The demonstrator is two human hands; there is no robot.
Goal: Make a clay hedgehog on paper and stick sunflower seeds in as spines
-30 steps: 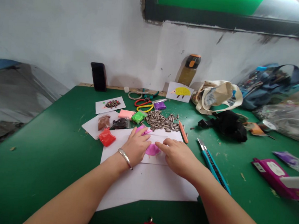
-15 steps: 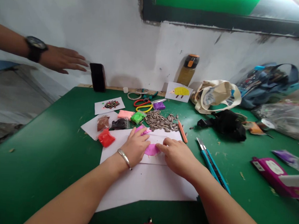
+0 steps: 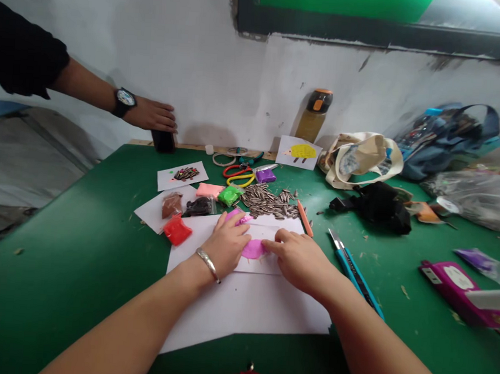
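A flat pink-purple clay shape [image 3: 253,249] lies on a small white card [image 3: 245,268], which rests on larger white paper [image 3: 243,305]. My left hand [image 3: 226,245], with a silver bangle at the wrist, lies flat across the card's left side, fingers outstretched. Its fingers partly cover a pink clay packet [image 3: 234,215]. From the right, my right hand [image 3: 298,259] presses its extended index fingertip on the clay's right edge; the other fingers are bent and hold nothing visible. Thin stick-like marks show below the clay. Striped sunflower seeds [image 3: 270,202] are heaped just behind the card.
Another person's hand [image 3: 156,115], wearing a watch, touches a phone [image 3: 163,142] against the wall. A blue utility knife [image 3: 357,275] lies right with its blade out. Scissors [image 3: 241,181], a red clay packet [image 3: 178,230], an orange tool [image 3: 305,218] and a bottle [image 3: 313,117] stand or lie around.
The other person's hand has moved right and come down over the top of the phone. My right index finger has shifted slightly right along the clay; my left hand stays in place.
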